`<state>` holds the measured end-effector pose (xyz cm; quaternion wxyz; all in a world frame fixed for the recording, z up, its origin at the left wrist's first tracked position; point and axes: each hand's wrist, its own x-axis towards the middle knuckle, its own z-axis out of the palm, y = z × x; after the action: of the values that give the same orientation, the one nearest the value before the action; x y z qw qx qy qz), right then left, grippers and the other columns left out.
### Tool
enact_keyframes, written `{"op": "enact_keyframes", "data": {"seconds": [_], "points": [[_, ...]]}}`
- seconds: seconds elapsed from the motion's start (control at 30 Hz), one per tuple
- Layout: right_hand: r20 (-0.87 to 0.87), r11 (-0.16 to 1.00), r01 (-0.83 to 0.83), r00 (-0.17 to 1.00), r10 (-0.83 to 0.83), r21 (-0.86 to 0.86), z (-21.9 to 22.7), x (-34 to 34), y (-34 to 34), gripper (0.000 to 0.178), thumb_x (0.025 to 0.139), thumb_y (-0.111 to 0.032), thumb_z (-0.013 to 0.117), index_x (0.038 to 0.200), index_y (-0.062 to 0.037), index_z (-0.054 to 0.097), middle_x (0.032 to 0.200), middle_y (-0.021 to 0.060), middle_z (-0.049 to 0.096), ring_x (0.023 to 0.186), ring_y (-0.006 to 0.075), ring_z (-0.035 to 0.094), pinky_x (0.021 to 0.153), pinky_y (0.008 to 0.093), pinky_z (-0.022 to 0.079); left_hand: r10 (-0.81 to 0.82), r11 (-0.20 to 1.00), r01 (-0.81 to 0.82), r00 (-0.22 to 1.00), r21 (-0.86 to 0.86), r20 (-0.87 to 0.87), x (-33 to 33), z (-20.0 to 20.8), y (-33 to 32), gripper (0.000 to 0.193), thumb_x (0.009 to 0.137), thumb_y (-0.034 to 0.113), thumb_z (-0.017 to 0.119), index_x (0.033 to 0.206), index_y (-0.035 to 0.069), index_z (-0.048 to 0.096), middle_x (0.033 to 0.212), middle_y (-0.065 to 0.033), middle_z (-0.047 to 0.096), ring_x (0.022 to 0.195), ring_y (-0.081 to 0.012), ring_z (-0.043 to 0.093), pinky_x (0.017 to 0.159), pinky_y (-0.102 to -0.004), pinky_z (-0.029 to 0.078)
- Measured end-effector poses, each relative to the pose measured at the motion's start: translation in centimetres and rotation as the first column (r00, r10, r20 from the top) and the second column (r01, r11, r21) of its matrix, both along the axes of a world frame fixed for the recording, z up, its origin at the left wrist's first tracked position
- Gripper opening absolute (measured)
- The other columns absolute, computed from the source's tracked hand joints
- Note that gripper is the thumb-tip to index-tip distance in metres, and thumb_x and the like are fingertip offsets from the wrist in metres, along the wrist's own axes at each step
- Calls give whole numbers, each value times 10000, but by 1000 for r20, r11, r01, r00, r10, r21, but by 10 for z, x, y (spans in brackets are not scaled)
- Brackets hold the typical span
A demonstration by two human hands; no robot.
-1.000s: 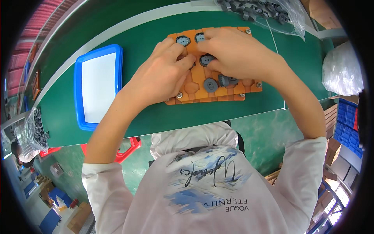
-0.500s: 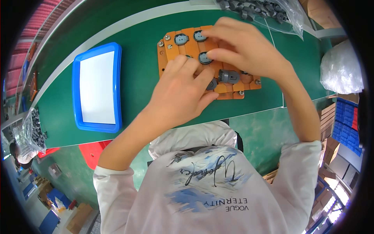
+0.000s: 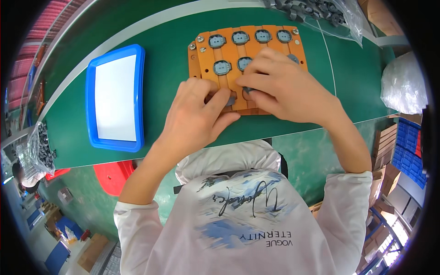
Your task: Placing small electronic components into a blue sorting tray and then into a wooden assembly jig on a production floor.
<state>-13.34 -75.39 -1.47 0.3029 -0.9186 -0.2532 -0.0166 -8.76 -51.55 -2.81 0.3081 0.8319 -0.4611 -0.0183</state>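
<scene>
An orange fixture plate (image 3: 234, 78) lies on the green table, with grey oval plastic parts, each with small holes, seated in its pockets. One such oval part (image 3: 222, 68) sits in the second row, just above my left hand (image 3: 192, 110). That hand's fingers are closed at the plate's near-left corner, on a grey plastic piece (image 3: 230, 99) that is mostly covered. My right hand (image 3: 286, 91) pinches a dark grey plastic piece (image 3: 248, 90) above the near row. It hides much of the plate's right side.
A blue-rimmed tray (image 3: 141, 98) with a white inside stands to the left. Clear bags of dark grey parts lie at the back right (image 3: 321, 13) and far left (image 3: 45, 146). A wrapped plastic bundle (image 3: 403, 82) is at the right, and a red stool (image 3: 112, 176) is below the table edge.
My right hand has moved down from the far rows to the near row, uncovering the far row of oval parts. My left hand has shifted slightly left and down.
</scene>
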Motion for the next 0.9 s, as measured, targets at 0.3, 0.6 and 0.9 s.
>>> {"op": "enact_keyframes", "data": {"seconds": [0.3, 0.6, 0.9], "points": [[-54, 980, 103, 992, -114, -168, -10, -10, 14, 284, 827, -105, 721, 1111, -112, 702, 1006, 54, 578, 991, 274, 573, 817, 387, 503, -147, 986, 151, 987, -63, 68, 20, -13, 1, 248, 705, 100, 836, 868, 37, 659, 943, -78, 568, 875, -284, 551, 776, -391, 463], [-40, 975, 103, 993, -113, -196, -7, -2, 14, 330, 816, -158, 758, 1116, -72, 653, 974, 82, 551, 900, 289, 605, 768, 399, 500, -219, 974, 220, 975, 42, -33, 38, -3, 7, 306, 743, 83, 807, 1017, 34, 680, 1003, -82, 599, 936, -293, 566, 853, -404, 475], [50, 958, 105, 994, -95, -267, -7, -1, 19, 303, 739, -175, 793, 961, -45, 634, 941, 83, 573, 901, 287, 619, 759, 406, 506, -113, 984, 109, 993, 139, 22, 23, 4, -5, 211, 760, 75, 785, 923, 36, 655, 937, -92, 580, 901, -298, 561, 829, -403, 480]]}}
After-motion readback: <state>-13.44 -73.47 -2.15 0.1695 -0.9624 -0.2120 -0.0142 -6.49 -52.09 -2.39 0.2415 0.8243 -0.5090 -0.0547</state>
